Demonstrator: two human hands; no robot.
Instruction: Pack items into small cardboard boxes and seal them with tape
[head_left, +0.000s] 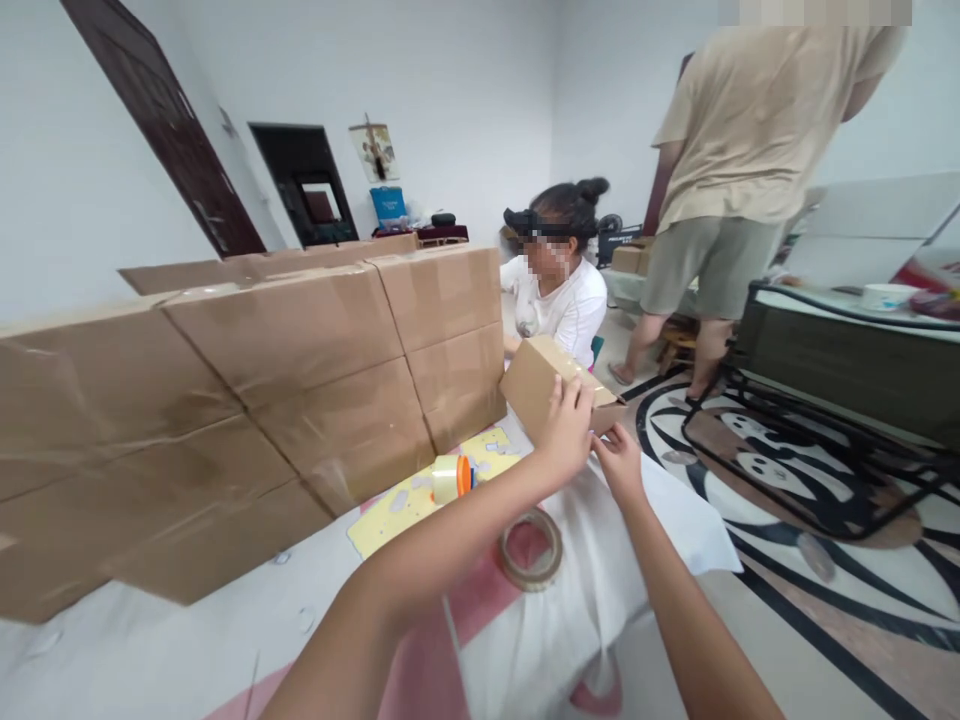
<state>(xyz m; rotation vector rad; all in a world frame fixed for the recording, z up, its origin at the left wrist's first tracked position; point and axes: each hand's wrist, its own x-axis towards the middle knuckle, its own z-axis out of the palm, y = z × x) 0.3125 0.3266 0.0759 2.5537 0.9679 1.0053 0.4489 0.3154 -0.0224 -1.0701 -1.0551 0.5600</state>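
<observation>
A small brown cardboard box (536, 380) is held up above the table's far end. My left hand (566, 425) grips its near side, fingers curled over the edge. My right hand (619, 460) holds the box's lower right corner, fingers closed on a flap. Below them on the table lie a tape dispenser with an orange core (450, 477) and a flat roll of clear tape (531, 548).
A wall of large taped cardboard boxes (300, 370) lines the table's left side. The table (187, 630) has a white and pink cover. A seated person in white (559, 300) faces me; another person (720, 200) stands at right near a dark folding cot (840, 390).
</observation>
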